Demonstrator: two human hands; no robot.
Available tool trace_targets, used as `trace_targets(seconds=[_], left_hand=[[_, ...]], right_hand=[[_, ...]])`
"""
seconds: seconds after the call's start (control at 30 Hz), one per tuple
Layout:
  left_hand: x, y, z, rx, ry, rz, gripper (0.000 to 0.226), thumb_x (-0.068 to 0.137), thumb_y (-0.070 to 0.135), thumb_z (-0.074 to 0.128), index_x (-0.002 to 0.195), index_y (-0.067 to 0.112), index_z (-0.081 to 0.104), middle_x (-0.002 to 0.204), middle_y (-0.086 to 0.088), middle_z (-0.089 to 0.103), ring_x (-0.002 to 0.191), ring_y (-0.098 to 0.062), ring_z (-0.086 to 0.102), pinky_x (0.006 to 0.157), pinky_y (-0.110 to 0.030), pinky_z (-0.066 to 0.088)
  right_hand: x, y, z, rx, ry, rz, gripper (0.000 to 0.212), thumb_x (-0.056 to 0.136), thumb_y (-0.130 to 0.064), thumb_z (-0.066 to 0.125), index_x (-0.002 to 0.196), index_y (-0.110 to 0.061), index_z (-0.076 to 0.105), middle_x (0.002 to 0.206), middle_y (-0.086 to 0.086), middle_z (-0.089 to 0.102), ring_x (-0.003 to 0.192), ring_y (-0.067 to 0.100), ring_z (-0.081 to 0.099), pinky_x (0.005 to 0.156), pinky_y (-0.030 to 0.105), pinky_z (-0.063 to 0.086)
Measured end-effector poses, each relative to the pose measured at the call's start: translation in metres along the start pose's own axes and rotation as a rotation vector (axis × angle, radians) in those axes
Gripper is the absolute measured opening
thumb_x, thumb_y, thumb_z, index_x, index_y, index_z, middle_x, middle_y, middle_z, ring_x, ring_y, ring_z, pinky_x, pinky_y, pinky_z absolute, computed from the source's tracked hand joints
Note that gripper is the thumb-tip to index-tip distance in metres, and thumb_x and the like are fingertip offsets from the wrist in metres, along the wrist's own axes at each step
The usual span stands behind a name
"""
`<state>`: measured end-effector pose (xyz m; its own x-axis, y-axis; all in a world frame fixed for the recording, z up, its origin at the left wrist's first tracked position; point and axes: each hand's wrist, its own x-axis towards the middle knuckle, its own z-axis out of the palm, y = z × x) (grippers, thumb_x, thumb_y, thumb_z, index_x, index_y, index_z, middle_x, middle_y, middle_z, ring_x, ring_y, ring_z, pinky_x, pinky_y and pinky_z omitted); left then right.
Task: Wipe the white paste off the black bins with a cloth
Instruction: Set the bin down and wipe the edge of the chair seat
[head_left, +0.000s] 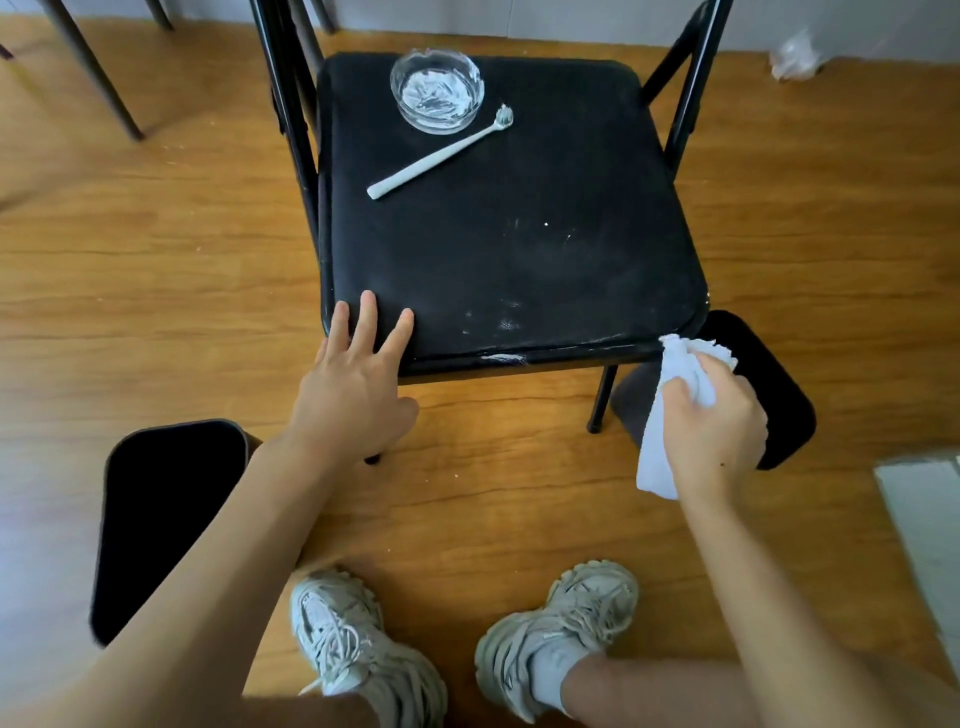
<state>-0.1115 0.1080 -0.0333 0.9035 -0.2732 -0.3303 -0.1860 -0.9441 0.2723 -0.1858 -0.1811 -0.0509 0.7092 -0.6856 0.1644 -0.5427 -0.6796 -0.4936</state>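
Two black plastic bins stood on the wooden floor: one black bin (166, 519) at the person's left, its dark opening facing up, and a second black bin (779, 395) at the right, partly under the front corner of the black padded folding chair (519, 234); no white paste could be made out on either, since their inner walls were too dark to read; the crumpled white cloth (670, 410) hung just in front of the right bin, near the chair's front right corner; the right hand (717, 426) made the grip, fingers curled round the bunched upper part of the cloth with a loose tail hanging below; the left hand (358, 384) lay flat with straight, spread fingers on the chair seat's front left corner, holding nothing; white smears (501, 357) showed on the seat's front edge and faintly across the cushion; farther back on the seat sat a clear glass dish smeared with white paste (437, 91), and beside it a pale toothbrush (441, 153) with paste on its head; two pale sneakers (556, 634) stood on the floor below. As a judgement, the wiping of the right bin looked about to start or just under way; the next move would call for pressing the cloth onto that bin's rim or wall and rubbing, perhaps with the left hand steadying it.
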Motion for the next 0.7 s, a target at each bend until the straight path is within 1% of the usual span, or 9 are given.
trace_targets(seconds=[0.1,0.17,0.27,0.33,0.4,0.47,0.57,0.63,0.7], left_hand=[[-0.001,-0.008,-0.004,-0.019,0.001,0.011,0.088,0.088,0.019,0.057,0.157,0.026,0.004,0.165,-0.001,-0.008,0.151,-0.024,-0.013,0.109,-0.039,0.035],[-0.003,-0.012,-0.007,-0.043,-0.019,0.015,0.089,0.088,0.015,0.056,0.157,0.021,0.001,0.165,0.003,-0.010,0.151,-0.019,-0.014,0.108,-0.035,0.036],[-0.003,-0.016,-0.007,-0.083,-0.040,0.026,0.091,0.087,0.011,0.057,0.157,0.017,0.000,0.165,0.006,-0.012,0.150,-0.015,-0.016,0.105,-0.032,0.037],[-0.003,-0.018,-0.006,-0.093,-0.054,0.034,0.091,0.086,0.010,0.056,0.157,0.017,-0.001,0.164,0.008,-0.013,0.150,-0.014,-0.017,0.100,-0.028,0.037],[-0.002,-0.021,-0.007,-0.109,-0.062,0.041,0.092,0.085,0.009,0.055,0.157,0.019,-0.001,0.164,0.010,-0.015,0.149,-0.012,-0.018,0.094,-0.023,0.035],[-0.001,-0.023,-0.007,-0.137,-0.069,0.048,0.092,0.084,0.008,0.054,0.157,0.020,-0.001,0.163,0.011,-0.015,0.149,-0.010,-0.018,0.095,-0.022,0.032],[-0.001,-0.025,-0.007,-0.201,-0.080,0.061,0.093,0.083,0.005,0.054,0.158,0.020,0.001,0.163,0.013,-0.014,0.147,-0.007,-0.019,0.100,-0.023,0.030],[-0.001,-0.026,-0.007,-0.232,-0.083,0.068,0.093,0.083,0.004,0.054,0.158,0.020,0.001,0.162,0.014,-0.013,0.146,-0.005,-0.020,0.099,-0.021,0.028],[-0.002,-0.026,-0.005,-0.244,-0.078,0.064,0.092,0.084,0.004,0.054,0.157,0.020,0.001,0.162,0.014,-0.014,0.146,-0.005,-0.020,0.104,-0.023,0.028]], right_hand=[[-0.005,-0.011,0.008,0.099,0.009,-0.030,0.034,0.088,-0.018,0.056,0.121,-0.015,0.063,0.098,0.009,0.061,0.088,0.022,0.058,0.065,0.029,0.041],[-0.016,-0.022,0.017,0.102,-0.037,-0.129,0.035,0.087,-0.018,0.057,0.121,-0.013,0.064,0.095,0.012,0.061,0.084,0.027,0.059,0.064,0.029,0.038],[-0.043,-0.046,0.033,0.059,-0.059,-0.316,0.040,0.082,-0.027,0.050,0.115,-0.013,0.068,0.086,0.010,0.060,0.065,0.022,0.055,0.057,0.022,0.032],[-0.063,-0.068,0.044,0.078,-0.064,-0.398,0.041,0.079,-0.028,0.047,0.111,-0.013,0.070,0.081,0.006,0.059,0.053,0.014,0.044,0.049,0.013,0.022],[-0.081,-0.091,0.055,0.104,-0.088,-0.495,0.040,0.079,-0.027,0.048,0.109,-0.012,0.070,0.078,0.003,0.057,0.051,0.008,0.034,0.050,0.006,0.012],[-0.094,-0.110,0.061,0.106,-0.144,-0.559,0.040,0.079,-0.027,0.046,0.108,-0.013,0.069,0.079,0.003,0.058,0.050,0.009,0.035,0.047,0.008,0.016],[-0.101,-0.127,0.066,0.109,-0.230,-0.587,0.041,0.081,-0.028,0.041,0.108,-0.014,0.067,0.082,0.004,0.059,0.051,0.011,0.042,0.043,0.019,0.030],[-0.102,-0.132,0.065,0.101,-0.286,-0.610,0.042,0.081,-0.028,0.038,0.109,-0.014,0.066,0.084,0.004,0.058,0.050,0.013,0.043,0.042,0.021,0.032],[-0.103,-0.135,0.063,0.079,-0.317,-0.621,0.037,0.081,-0.027,0.043,0.109,-0.016,0.065,0.085,0.004,0.058,0.049,0.013,0.042,0.043,0.020,0.028]])
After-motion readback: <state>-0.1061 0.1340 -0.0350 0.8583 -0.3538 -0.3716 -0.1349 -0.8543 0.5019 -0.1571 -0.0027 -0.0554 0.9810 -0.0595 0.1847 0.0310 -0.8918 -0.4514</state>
